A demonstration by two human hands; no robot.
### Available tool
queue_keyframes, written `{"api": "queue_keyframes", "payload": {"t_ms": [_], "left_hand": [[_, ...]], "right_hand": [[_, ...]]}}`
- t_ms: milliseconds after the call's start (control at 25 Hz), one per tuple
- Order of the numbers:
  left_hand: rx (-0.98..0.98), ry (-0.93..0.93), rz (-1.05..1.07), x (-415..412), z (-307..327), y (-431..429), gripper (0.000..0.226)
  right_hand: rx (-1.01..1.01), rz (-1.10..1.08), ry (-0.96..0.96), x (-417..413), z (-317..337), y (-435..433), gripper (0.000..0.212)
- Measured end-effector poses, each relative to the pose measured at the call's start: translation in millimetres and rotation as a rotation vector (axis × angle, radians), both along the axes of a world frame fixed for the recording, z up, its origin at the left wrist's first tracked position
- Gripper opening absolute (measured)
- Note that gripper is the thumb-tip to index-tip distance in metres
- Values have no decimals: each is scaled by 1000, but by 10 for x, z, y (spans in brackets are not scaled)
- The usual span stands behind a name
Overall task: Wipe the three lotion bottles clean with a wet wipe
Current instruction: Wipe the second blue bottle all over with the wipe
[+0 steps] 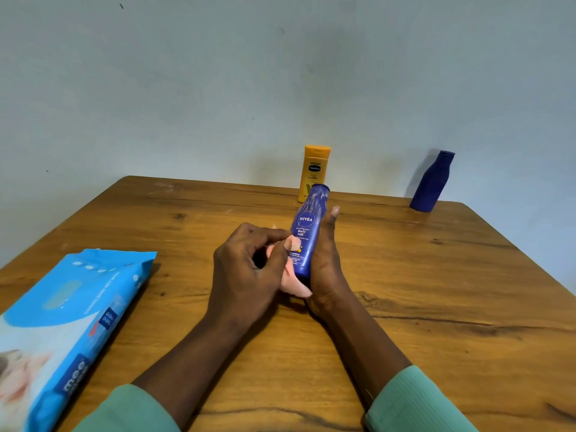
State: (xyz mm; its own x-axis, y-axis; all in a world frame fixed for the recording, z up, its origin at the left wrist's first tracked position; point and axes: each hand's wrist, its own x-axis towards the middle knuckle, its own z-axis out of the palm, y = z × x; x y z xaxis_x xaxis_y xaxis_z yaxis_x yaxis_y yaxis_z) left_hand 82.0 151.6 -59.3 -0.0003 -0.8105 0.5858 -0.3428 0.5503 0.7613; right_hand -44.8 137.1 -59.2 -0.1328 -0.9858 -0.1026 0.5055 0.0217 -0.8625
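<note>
Head view: we hold the blue Nivea bottle [307, 232] above the table [436, 275] in our right hand [324, 266], thumb up along its side. Our left hand [249, 269] pinches a pink wet wipe [293, 282] against it. A yellow bottle [314, 173] and a dark blue bottle [431, 182] stand far back (by the wall). A wipes pack [62, 322] lies at our left.

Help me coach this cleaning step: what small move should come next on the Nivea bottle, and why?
Probably slide the wipe up toward the top. The left hand pinches it against the lower part of the Nivea bottle, which the right hand holds, while pale streaks show near the bottle's neck.
</note>
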Motion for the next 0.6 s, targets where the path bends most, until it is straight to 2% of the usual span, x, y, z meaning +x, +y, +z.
{"api": "queue_keyframes", "payload": {"t_ms": [120,200,320,440,520,600], "left_hand": [[-118,-154,-133,-61,1,97,22],[-149,-209,-127,-100,-4,105,23],[-96,-77,11,-61,12,-10,19],[140,69,151,70,-11,-156,14],[197,63,162,89,-43,-167,14],[135,51,141,54,-15,-92,19]], "right_hand": [[21,59,-93,-33,-24,71,78],[20,117,-133,-53,-27,85,74],[-8,137,-2,-45,12,47,79],[-49,91,230,1,-52,4,74],[-41,60,264,31,-101,-10,67],[-16,29,244,41,-100,-25,57]]}}
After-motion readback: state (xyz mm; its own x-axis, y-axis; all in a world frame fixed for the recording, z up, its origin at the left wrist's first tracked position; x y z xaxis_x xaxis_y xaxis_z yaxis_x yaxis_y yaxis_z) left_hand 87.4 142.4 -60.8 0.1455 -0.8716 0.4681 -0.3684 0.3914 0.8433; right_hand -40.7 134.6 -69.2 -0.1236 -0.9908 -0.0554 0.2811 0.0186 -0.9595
